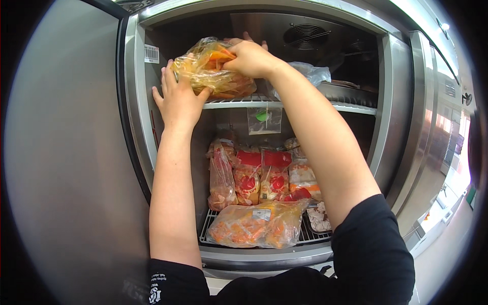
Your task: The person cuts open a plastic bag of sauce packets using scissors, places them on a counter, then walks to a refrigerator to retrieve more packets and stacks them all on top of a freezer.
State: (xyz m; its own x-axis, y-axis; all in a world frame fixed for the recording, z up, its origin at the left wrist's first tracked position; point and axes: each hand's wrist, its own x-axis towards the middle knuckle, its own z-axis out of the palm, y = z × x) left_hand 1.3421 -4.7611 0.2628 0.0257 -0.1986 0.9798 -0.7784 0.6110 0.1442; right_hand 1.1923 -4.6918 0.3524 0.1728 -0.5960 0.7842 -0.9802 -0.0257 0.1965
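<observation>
A clear plastic bag of orange and yellowish food (pixel 219 78) sits at the left of the upper wire shelf (pixel 244 103) in a steel refrigerator. My left hand (pixel 181 95) lies against the bag's front left side, fingers spread and thumb across its lower front. My right hand (pixel 249 57) grips the bag's upper right, thumb in front beside an orange piece (pixel 220 55). Its other fingers reach behind and are partly hidden. What exactly the bag contains cannot be made out.
Printed food bags (pixel 248 179) stand on the lower rack, behind a bag of orange food (pixel 259 225) and a tray of pale pieces (pixel 319 217). A metal pan (pixel 347 93) is at upper right. The steel door (pixel 72 152) stands open leftward.
</observation>
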